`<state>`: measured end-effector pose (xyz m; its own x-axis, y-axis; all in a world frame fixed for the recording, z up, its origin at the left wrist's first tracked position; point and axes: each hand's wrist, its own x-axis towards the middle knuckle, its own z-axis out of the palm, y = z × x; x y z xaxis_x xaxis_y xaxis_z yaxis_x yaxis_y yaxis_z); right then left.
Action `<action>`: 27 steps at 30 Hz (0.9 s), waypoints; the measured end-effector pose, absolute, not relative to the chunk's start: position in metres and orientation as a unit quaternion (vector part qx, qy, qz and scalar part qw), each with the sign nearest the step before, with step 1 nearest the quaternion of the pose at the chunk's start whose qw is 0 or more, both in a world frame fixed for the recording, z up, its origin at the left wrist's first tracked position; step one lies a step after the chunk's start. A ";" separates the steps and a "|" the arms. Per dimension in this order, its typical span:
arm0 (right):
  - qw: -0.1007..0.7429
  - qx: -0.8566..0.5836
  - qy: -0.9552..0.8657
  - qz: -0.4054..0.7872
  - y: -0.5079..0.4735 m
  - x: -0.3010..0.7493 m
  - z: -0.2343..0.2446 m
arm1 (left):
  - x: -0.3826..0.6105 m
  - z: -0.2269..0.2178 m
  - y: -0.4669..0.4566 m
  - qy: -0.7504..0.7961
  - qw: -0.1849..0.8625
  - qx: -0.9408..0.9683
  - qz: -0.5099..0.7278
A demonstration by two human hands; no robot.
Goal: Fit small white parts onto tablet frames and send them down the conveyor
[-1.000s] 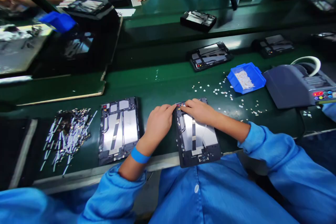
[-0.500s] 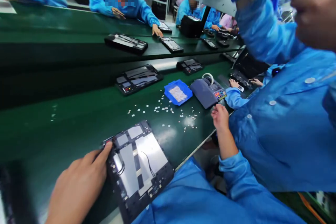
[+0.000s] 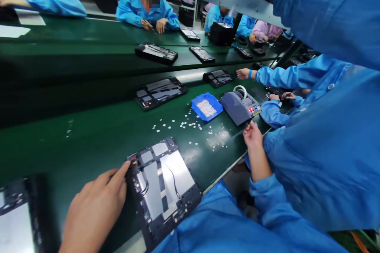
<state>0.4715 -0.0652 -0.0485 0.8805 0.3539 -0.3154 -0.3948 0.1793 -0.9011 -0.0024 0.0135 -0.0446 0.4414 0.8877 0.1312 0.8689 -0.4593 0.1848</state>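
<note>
An opened tablet (image 3: 166, 189) with silvery battery plates and black ribbon cables lies tilted at the bench's near edge, close to my lap. My left hand (image 3: 97, 201) grips its left edge, index finger on the upper left corner; the thumb is hidden. Further right, my right hand (image 3: 253, 136) is closed in a pinch just below the front of a grey tape dispenser (image 3: 236, 106) with a white roll on top. A tiny pale bit shows at those fingertips, too small to name. Beside the dispenser sits a blue tray (image 3: 207, 106) of small white pieces.
Loose white pieces (image 3: 190, 125) are scattered on the green bench (image 3: 97, 142). Other opened tablets lie behind (image 3: 160, 91), behind the tray (image 3: 219, 78) and at lower left (image 3: 18, 213). A co-worker's sleeve (image 3: 297, 73) reaches in from the right; co-workers sit across the bench.
The view has shifted slightly. The neighbour's raised arm has come down toward the tablet behind the dispenser. A person across has drawn a hand back from a tablet. My hands keep nearly the same positions.
</note>
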 end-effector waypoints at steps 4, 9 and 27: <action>0.733 -0.569 -0.113 0.355 -0.067 0.361 -0.058 | 0.020 -0.027 -0.003 0.537 0.247 0.768 0.247; 0.595 -0.552 -0.323 0.487 -0.054 0.244 -0.049 | 0.075 -0.021 -0.017 0.488 0.584 0.537 0.364; 0.179 -0.399 -0.898 0.041 0.044 0.242 -0.074 | 0.011 -0.045 0.010 0.475 0.088 0.870 0.097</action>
